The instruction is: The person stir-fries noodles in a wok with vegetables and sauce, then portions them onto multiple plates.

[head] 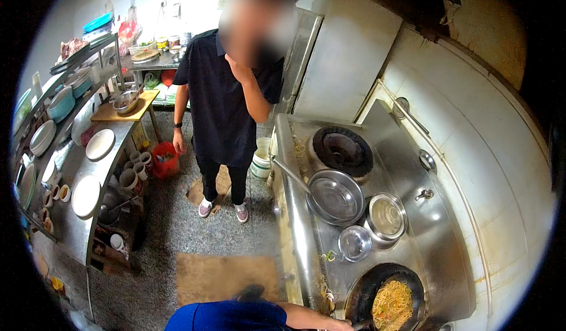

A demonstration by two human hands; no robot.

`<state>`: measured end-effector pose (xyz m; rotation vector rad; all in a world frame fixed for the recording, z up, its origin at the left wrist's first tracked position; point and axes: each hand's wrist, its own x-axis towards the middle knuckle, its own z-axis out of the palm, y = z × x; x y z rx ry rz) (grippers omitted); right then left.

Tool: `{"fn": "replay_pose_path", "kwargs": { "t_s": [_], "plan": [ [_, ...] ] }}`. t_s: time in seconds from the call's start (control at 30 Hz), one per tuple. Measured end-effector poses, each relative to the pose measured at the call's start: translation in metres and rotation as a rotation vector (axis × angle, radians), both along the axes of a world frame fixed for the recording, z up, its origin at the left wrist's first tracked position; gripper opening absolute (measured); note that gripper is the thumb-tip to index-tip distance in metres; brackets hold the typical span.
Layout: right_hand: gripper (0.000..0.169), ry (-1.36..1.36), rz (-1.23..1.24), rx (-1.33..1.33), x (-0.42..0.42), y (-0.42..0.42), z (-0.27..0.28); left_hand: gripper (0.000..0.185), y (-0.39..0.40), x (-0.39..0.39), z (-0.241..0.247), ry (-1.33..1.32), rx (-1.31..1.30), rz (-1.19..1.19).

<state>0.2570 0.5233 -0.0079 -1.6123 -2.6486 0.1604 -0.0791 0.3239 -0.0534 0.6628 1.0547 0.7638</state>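
From a blue sleeve at the bottom edge, my left forearm reaches right to the stove. My left hand (338, 325), partly cut off by the frame, is closed around a dark handle (363, 324) at the near edge of a wok (360, 293). Fried noodles (392, 305) with bits of green and orange lie in the wok, which sits on the front burner. My right hand is out of view. Beyond the wok stand a small metal bowl (354, 243), a deep metal pot (387, 216) and a wide metal pan (336, 197) with a long handle.
A person in dark clothes (230, 105) stands in the aisle, one hand raised to the face. A second burner (339, 150) is at the stove's far end. Left, white plates (86, 195) sit on a steel counter (75, 238). Cardboard (221, 273) covers floor beside me.
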Motion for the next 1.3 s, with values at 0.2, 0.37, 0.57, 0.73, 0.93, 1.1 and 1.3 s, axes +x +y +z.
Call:
{"fn": "replay_pose_path", "kwargs": {
  "t_s": [0.2, 0.37, 0.57, 0.73, 0.93, 1.1, 1.3],
  "plan": [
    [0.05, 0.155, -0.289, -0.331, -0.034, -0.033, 0.016, 0.018, 0.012, -0.013, 0.007, -0.021, -0.008, -0.061],
    [0.051, 0.295, -0.147, -0.131, -0.104, -0.119, 0.081, 0.018, 0.018, -0.013, 0.004, -0.038, -0.018, -0.139],
    [0.052, 0.407, 0.093, 0.155, -0.187, -0.179, 0.128, 0.019, 0.022, -0.026, 0.004, -0.038, -0.048, -0.14],
    [0.043, 0.787, -0.399, -0.473, -0.173, -0.149, 0.114, 0.02, 0.026, -0.017, 0.002, -0.033, -0.046, -0.164],
    [0.03, 1.539, -0.715, -1.26, -0.118, -0.099, 0.094, 0.021, 0.029, 0.002, 0.004, -0.027, -0.05, -0.212],
    [0.02, 0.846, -0.387, -0.568, -0.122, -0.088, 0.083, 0.016, 0.028, 0.033, -0.037, -0.189, -0.032, 0.027],
    [0.024, -0.089, 0.052, 0.091, -0.044, -0.071, -0.024, 0.011, 0.028, -0.003, 0.023, -0.139, -0.181, 0.014]
  ]
}}
